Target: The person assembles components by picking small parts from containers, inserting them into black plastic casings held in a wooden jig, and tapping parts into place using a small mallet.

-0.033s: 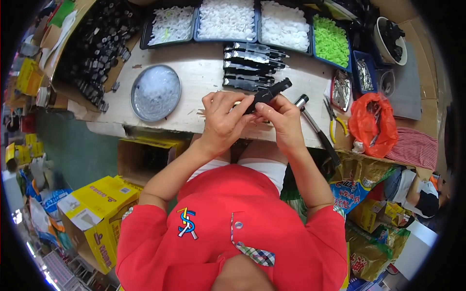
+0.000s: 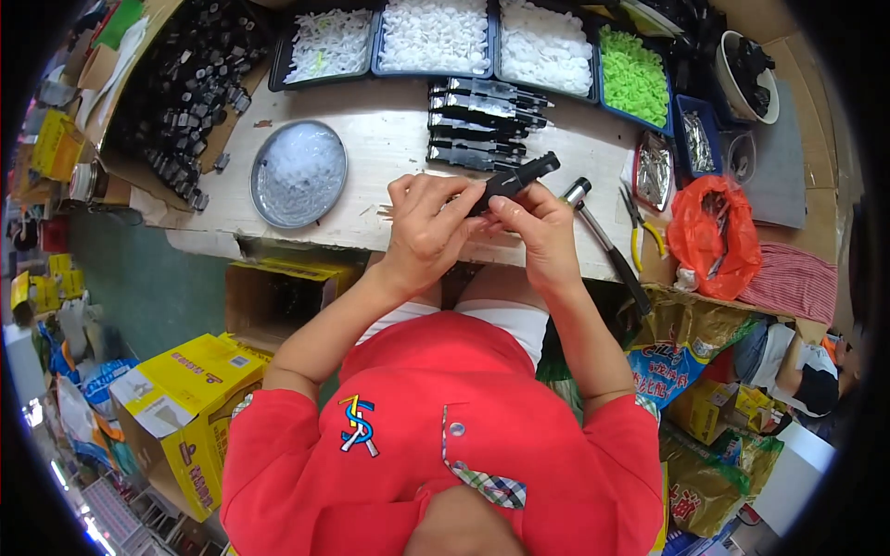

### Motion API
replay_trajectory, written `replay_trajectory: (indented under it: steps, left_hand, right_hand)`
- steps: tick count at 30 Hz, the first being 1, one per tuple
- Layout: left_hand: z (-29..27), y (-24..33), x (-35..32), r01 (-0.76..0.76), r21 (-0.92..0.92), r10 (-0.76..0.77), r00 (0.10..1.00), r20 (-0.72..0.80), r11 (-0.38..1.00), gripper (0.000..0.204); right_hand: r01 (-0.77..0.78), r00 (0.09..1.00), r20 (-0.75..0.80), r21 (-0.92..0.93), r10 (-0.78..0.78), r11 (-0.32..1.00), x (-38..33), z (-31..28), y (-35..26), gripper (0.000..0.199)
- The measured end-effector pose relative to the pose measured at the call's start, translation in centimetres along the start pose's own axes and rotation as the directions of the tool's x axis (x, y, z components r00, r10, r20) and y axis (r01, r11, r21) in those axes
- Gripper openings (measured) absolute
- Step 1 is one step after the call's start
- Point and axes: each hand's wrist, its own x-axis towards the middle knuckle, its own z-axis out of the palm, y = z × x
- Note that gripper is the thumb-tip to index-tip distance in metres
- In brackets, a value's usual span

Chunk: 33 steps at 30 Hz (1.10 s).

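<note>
Both hands hold a long black plastic part [image 2: 524,176] at the near edge of the table, its narrow notched end pointing up to the right. My left hand [image 2: 428,222] is closed on its lower left end, which the fingers partly hide. With the thumb pressed on top and fingers beneath, my right hand [image 2: 540,230] grips its middle. Just beyond lies a stack of several black parts [image 2: 477,125] with shiny pale faces, side by side. A hammer [image 2: 607,241] with a black handle rests right of my right hand.
A round metal dish [image 2: 269,199] of clear small pieces lies left. Trays of white pieces [image 2: 434,37] and a green-filled tray [image 2: 635,79] line the back. Black parts fill a carton [image 2: 181,116]. Yellow-handled pliers [image 2: 640,222] and a red bag [image 2: 691,222] are at right.
</note>
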Motion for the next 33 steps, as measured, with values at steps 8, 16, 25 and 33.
replay_trajectory:
  steps: [8, 16, 25, 33]
  left_hand:
    - [-2.1, -2.3, -0.9, -0.03, -0.087, 0.048, 0.978, 0.205, 0.996, 0.038]
    - [-1.3, -3.8, -0.5, -0.114, -0.001, 0.107, 0.931, 0.349, 0.993, 0.035]
    - [-1.1, -3.9, -0.4, -0.11, -0.002, 0.101, 0.907, 0.409, 0.994, 0.027]
    - [-2.0, -3.9, -0.6, -0.148, 0.03, 0.113, 0.856, 0.505, 0.989, 0.053]
  right_hand:
    - [0.009, 0.999, -0.05, -0.228, -0.021, 0.974, -1.8, -2.7, 0.9, 0.015]
    - [0.065, 0.96, -0.24, -0.305, -0.142, 0.95, -2.6, -7.4, 0.9, 0.016]
    - [0.07, 0.936, -0.266, -0.504, -0.232, 0.861, -2.1, -8.9, 2.5, 0.01]
    - [0.032, 0.844, 0.09, -0.992, -0.528, -0.118, -2.5, -10.8, 2.1, 0.021]
